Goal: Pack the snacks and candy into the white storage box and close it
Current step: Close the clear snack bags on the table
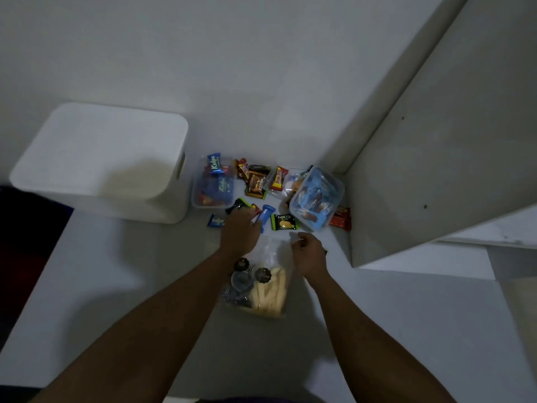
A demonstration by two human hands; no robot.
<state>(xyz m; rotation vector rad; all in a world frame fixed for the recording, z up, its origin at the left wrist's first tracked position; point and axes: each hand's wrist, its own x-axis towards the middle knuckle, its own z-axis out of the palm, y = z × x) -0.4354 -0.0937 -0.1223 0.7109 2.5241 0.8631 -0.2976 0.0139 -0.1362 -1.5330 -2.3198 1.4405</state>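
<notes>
The white storage box stands on the floor at the left with its lid on. Loose snack packets lie to its right. Among them are a clear tub of blue Kalpa wafers, a brown Nextar packet and a green Nextar packet. My left hand reaches into the pile, its fingers curled over a blue packet and other small packets. My right hand pinches the top of a clear plastic bag, which holds pale sticks and dark round sweets.
A second clear tub with blue-wrapped sweets leans on its side by the wall corner, with a red packet beside it. A small blue packet lies near the box. A pale wall panel rises at the right.
</notes>
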